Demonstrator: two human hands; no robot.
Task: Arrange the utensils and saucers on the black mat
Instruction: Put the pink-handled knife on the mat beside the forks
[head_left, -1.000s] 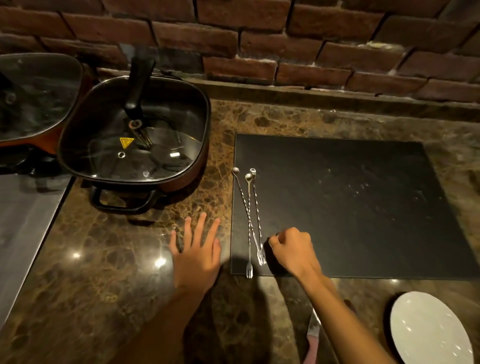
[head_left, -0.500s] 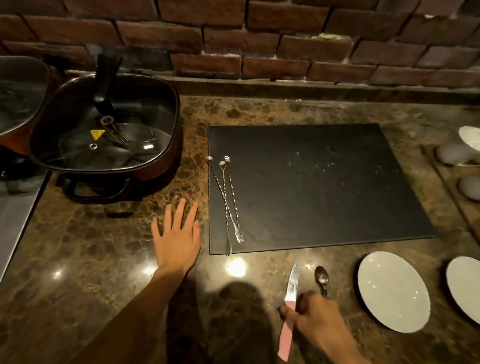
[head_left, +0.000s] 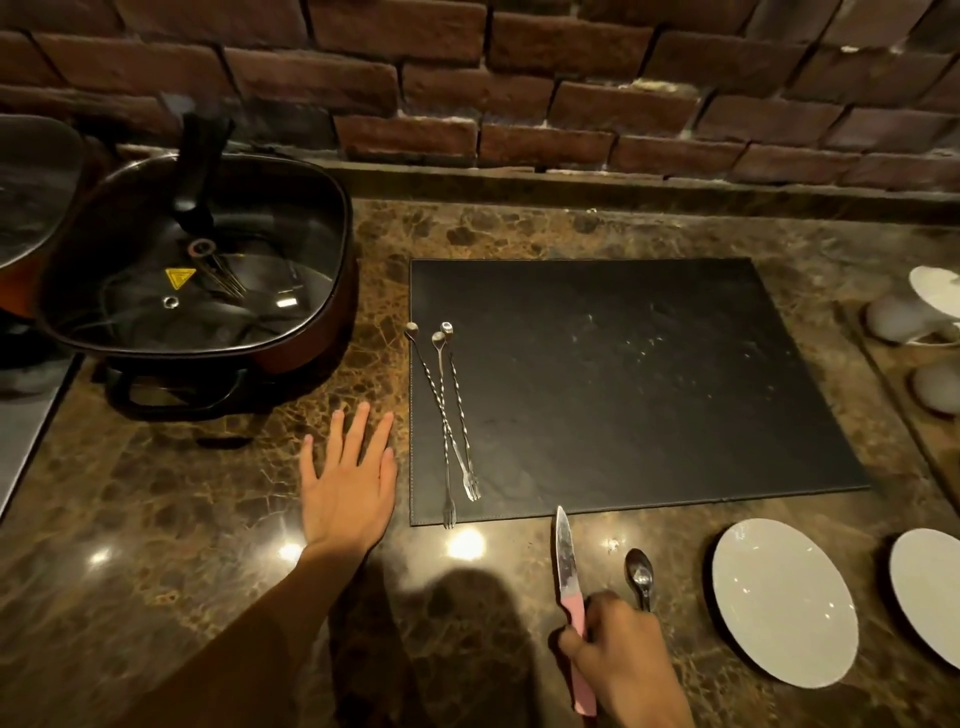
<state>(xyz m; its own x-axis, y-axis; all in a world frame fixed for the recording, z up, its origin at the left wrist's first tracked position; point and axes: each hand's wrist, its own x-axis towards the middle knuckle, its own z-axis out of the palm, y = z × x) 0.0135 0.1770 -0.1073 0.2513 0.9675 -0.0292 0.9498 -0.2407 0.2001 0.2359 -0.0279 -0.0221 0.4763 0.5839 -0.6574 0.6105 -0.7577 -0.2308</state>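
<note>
Cookware: a lidded electric pan (head_left: 197, 275) is sitting beyond the left hand (head_left: 349, 483), its glass lid showing dark utensil shapes inside that cannot be identified. Left hand is resting flat and released on the stone counter (head_left: 156, 493), fingers spread, just left of the black mat (head_left: 649, 374). Three twisted-stem forks (head_left: 451, 415) are lying along the mat's left edge just right of that hand, long axes running near to far, tines pointing toward the person. Right hand (head_left: 618, 654) is closing around the pink handle of a knife (head_left: 569, 577), blade pointing away toward the mat's near edge, tip just touching it; half a second ago the blade tip was sitting short of the mat. A spoon (head_left: 640, 574) is lying just right of the knife, bowl pointing away. Two white saucers (head_left: 782, 603) are sitting to the right of the right hand, off the mat.
</note>
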